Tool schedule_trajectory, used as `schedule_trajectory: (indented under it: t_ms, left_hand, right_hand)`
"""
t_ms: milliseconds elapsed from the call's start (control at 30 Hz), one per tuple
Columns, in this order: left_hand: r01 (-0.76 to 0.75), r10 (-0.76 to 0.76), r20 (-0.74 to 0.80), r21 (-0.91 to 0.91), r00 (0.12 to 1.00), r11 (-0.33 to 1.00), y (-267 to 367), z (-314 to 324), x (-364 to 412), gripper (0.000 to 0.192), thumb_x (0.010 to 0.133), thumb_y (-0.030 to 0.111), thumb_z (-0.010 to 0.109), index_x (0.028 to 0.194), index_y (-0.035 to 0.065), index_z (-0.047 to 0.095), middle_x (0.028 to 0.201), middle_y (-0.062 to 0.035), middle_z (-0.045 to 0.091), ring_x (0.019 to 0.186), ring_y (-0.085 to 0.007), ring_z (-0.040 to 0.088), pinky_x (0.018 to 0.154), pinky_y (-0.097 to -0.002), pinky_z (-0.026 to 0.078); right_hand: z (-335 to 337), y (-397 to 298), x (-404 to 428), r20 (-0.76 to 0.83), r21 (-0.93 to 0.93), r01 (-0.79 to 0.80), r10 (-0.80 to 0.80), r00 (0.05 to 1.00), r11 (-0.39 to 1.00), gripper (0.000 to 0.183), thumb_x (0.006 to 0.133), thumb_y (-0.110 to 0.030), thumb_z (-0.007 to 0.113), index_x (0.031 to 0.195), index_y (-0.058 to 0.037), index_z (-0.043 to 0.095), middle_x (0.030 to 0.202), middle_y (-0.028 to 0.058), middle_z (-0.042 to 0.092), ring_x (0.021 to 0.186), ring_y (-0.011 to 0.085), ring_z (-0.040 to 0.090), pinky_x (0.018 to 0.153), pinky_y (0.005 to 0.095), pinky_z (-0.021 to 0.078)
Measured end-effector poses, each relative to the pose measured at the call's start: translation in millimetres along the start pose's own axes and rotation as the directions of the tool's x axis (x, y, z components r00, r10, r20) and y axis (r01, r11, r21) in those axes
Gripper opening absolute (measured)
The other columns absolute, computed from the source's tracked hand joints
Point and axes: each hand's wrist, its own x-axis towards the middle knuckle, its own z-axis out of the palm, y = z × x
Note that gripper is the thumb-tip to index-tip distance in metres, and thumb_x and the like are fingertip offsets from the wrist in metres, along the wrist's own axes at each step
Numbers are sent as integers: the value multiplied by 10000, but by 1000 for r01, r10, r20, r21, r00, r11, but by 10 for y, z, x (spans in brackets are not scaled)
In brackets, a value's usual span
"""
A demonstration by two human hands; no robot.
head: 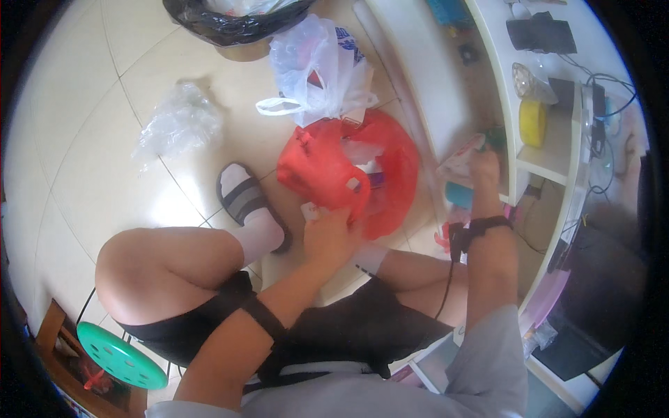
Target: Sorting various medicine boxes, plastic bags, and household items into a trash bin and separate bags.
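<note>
On the floor before me stands a red plastic bag [324, 162], its mouth open and small packages showing inside. My left hand [332, 235] grips the bag near its handle. A small white piece [310, 211] shows by the fingers; whether it is held too is unclear. My right hand [485, 167] reaches into the low white shelf unit [515, 177] on the right. Beside its fingers is a clear plastic packet with red marks [462, 155], and a dark green thing [494, 137] lies just beyond. Blur hides whether the fingers grip either one.
A white plastic carrier bag [319, 73] stands behind the red one, near a bin lined with black plastic [240, 26]. Crumpled clear plastic [183, 120] lies on the tiles. The shelf holds a yellow tape roll [532, 124] and cables. A green stool [121, 355] is lower left.
</note>
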Motion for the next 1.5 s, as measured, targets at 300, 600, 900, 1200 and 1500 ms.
schedule_trajectory:
  t_ms: [300,600,900,1200,1500]
  left_hand:
    - [4,-3,61,-29,998,1000,25,17,32,288,843,328,553,922,54,594,852,-207,624,769,-411,617,702,-497,487]
    - [-47,47,1,-69,999,997,-55,-119,-80,225,834,257,561,915,53,613,807,-181,615,768,-374,601,696,-466,456]
    - [-78,73,-29,-283,997,956,-146,-336,-288,215,811,178,557,957,33,621,862,-115,598,854,-241,572,779,-360,438]
    - [105,69,171,-829,983,549,-22,-667,-457,104,833,166,489,782,76,502,719,-56,513,718,-182,546,724,-296,423]
    - [105,-66,85,-635,994,766,479,-824,-617,215,936,259,479,914,56,547,524,-8,397,433,-138,416,520,-238,388]
  right_hand:
    - [252,159,420,180,-336,160,-104,978,928,451,856,-313,535,1279,-159,522,1440,108,373,1355,261,316,1084,436,299]
    - [78,-197,-197,158,-441,513,-498,852,737,373,859,-160,485,1220,-112,561,1366,79,468,1295,251,399,1061,511,269]
    - [1119,-834,-1635,333,619,529,-804,492,580,288,806,-239,581,1025,-66,651,1058,180,637,991,344,607,870,432,474]
    - [752,-798,-1927,292,426,538,-674,679,727,376,835,-209,536,1200,-126,579,1243,144,548,1183,315,491,964,490,391]
    - [860,-350,-1383,165,160,328,-352,921,931,363,876,-171,483,1238,-146,487,1167,93,587,1054,316,585,838,476,486]
